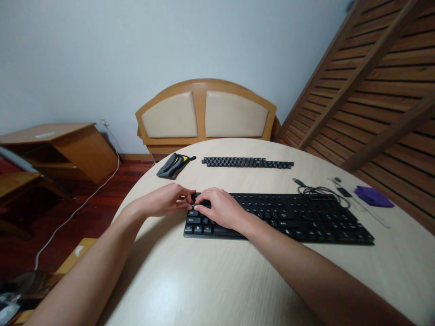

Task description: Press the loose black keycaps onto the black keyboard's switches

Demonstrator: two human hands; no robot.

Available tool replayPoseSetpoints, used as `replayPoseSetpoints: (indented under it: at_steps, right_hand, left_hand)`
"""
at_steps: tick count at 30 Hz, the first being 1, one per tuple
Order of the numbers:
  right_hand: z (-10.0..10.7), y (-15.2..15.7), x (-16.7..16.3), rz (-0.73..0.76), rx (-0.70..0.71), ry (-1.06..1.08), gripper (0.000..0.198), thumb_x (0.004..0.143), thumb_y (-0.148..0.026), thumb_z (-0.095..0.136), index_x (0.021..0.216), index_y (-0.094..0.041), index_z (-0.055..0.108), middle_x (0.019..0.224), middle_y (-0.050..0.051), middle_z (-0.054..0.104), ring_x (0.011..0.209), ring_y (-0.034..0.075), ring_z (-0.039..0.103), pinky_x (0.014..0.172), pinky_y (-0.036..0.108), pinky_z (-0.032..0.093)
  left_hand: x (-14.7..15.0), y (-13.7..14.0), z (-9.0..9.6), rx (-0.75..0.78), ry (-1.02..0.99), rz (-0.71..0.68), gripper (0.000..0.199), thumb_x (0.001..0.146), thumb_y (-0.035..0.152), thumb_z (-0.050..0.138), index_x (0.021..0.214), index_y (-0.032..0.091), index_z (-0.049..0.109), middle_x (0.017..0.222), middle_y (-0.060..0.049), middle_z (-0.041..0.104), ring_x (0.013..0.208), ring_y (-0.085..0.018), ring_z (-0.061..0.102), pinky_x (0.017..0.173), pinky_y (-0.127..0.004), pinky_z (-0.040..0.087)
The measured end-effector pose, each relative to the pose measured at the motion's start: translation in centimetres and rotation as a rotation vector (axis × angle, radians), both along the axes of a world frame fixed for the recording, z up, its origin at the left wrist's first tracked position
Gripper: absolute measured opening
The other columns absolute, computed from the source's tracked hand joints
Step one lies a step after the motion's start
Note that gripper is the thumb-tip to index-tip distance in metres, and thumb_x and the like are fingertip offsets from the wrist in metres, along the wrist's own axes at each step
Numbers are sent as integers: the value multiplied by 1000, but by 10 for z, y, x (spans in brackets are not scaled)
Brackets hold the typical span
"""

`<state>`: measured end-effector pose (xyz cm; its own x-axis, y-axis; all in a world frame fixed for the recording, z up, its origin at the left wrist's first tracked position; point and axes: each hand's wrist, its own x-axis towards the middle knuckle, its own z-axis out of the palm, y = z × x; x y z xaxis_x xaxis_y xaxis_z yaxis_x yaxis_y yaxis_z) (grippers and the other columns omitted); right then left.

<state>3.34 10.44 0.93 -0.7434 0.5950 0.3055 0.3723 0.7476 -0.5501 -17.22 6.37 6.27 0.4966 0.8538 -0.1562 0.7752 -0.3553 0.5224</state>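
Observation:
A black computer keyboard (288, 223) lies flat on the pale round table (190, 280). Some of its key places show bare sockets, while keycaps sit in the lower left rows. My left hand (173, 199) is at the keyboard's upper left corner, its fingertips drawn together in a pinch. Close beside it, my right hand (219, 206) arches over the left end with thumb and fingers pressed together. The fingertips of both hands nearly meet, and whatever small thing is between them is too hidden to name. Behind the keyboard stretches a row of loose black keycaps (248, 162).
Dark grey and yellow gloves (174, 165) lie at the back left. On the right are a coiled USB cable (319, 190), a small black piece (344, 192), a thin rod (374, 213) and a folded purple cloth (374, 196). A padded headboard (205, 108) stands beyond the table.

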Motion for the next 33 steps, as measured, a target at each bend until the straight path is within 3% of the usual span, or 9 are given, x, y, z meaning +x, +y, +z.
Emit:
replayPoseSetpoints:
  at_steps: [16, 21, 28, 33]
  right_hand:
    - [13, -14, -5, -35, 82, -168, 15, 93, -21, 61, 97, -13, 74, 102, 12, 74, 103, 25, 66, 92, 34, 48]
    - [9, -13, -4, -22, 62, -106, 15, 92, -22, 61, 96, -16, 74, 101, 9, 75, 100, 24, 67, 90, 34, 48]
    - [-3, -8, -2, -54, 31, 19, 16, 87, -22, 61, 99, -18, 72, 104, 7, 75, 99, 22, 67, 91, 33, 49]
    - [-4, -9, -5, -93, 17, 31, 18, 88, -19, 58, 100, -18, 71, 105, 8, 75, 100, 22, 68, 90, 33, 50]
  left_hand:
    - [-1, 2, -6, -1, -6, -9, 27, 92, 36, 55, 97, 16, 72, 90, -6, 76, 77, -19, 65, 71, -25, 45]
    - [-2, 3, -6, 4, 11, 16, 27, 90, 38, 57, 94, 18, 74, 91, -5, 76, 76, -19, 65, 71, -25, 45]
    - [-4, 2, -4, -10, -11, 88, 29, 88, 44, 60, 89, 19, 75, 88, -4, 76, 79, -21, 65, 72, -26, 46]
    - [-1, 14, -20, 143, -114, 220, 36, 94, 47, 53, 103, 18, 73, 101, -7, 76, 88, -23, 68, 77, -28, 50]
